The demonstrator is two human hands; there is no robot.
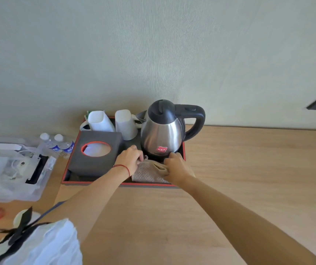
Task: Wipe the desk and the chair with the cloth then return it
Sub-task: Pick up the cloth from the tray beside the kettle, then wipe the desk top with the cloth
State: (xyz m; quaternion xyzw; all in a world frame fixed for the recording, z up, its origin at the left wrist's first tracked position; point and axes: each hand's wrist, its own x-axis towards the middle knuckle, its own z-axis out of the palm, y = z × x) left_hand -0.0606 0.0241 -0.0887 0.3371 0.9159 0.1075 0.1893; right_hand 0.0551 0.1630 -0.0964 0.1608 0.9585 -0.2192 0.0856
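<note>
A beige waffle-textured cloth (149,173) lies folded in the front right corner of a dark tray with a red rim (66,170), just in front of the kettle. My left hand (129,159) pinches the cloth's far left edge. My right hand (176,167) grips its right side, fingers curled over a fold. The tray stands on the light wooden desk (249,178), against the wall. The chair is not in view.
On the tray stand a steel kettle with a black handle (164,129), two white mugs (125,124) and a dark tissue box (95,152). Left of the tray are two water bottles (59,144) and a clear plastic box of items (13,169).
</note>
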